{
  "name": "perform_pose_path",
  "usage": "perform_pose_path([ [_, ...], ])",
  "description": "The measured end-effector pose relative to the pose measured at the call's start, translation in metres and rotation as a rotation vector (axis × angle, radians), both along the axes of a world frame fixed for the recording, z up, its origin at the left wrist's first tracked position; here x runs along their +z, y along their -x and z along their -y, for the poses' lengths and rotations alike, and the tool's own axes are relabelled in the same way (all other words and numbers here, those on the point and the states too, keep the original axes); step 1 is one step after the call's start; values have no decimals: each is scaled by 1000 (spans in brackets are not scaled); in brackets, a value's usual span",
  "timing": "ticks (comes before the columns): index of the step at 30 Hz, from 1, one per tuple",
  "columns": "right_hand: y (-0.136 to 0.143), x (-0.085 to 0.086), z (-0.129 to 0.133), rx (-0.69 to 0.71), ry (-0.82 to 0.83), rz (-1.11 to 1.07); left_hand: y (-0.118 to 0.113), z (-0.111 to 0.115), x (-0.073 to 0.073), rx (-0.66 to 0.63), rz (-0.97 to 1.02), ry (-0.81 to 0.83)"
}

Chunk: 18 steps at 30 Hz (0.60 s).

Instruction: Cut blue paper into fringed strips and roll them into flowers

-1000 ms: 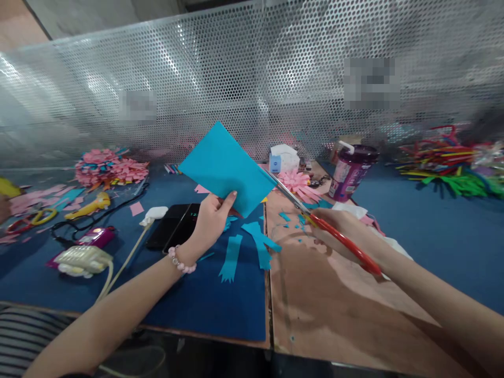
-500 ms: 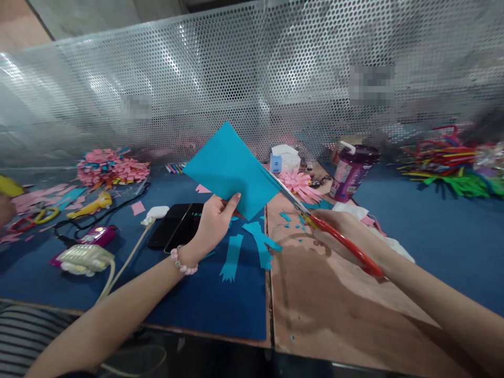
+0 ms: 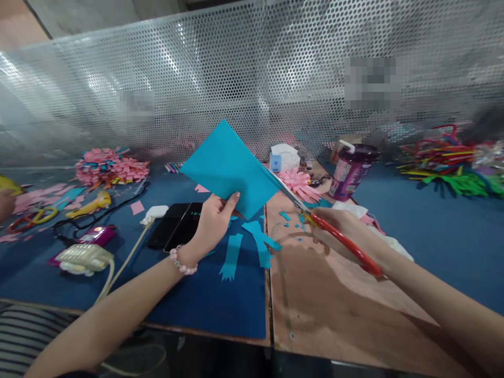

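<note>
Left hand point(image 3: 210, 220) pinches the bottom edge of the folded turquoise paper sheet point(image 3: 228, 168), held up over the desk's middle seam. Right hand point(image 3: 346, 233) grips the red-handled scissors point(image 3: 315, 218), blades angling up-left, touching the sheet's right edge.

Standing across the far side, a perforated metal screen point(image 3: 275, 79), catching soft glare in bright patches on the left. Showing above it at far left, a strip of tan wall point(image 3: 16, 21). Lying near, a table point(image 3: 315, 315) of bare brown board, worn pale in places. Covering its left part, a dark blue mat point(image 3: 212, 304); spreading over the right side, more blue covering point(image 3: 441, 236). Falling evenly over the whole bench, diffuse light, casting soft shadows on the brown board
</note>
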State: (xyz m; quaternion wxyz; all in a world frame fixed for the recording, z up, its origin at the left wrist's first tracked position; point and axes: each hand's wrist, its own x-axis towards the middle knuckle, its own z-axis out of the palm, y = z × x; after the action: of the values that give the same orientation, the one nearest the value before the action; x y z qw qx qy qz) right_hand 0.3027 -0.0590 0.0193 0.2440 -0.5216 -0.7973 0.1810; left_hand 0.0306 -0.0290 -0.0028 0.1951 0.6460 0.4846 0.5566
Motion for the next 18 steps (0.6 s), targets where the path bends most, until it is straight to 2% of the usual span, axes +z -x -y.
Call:
perform_pose_path([
  [5, 1, 5, 1, 0, 38, -11, -1, 0, 0, 1, 57, -4],
  [11, 1, 4, 1, 4, 76, -25, -1, 0, 1, -4, 94, 14],
  [18, 2, 5, 2, 15, 36, -15, -1, 0, 1, -9, 49, -3],
])
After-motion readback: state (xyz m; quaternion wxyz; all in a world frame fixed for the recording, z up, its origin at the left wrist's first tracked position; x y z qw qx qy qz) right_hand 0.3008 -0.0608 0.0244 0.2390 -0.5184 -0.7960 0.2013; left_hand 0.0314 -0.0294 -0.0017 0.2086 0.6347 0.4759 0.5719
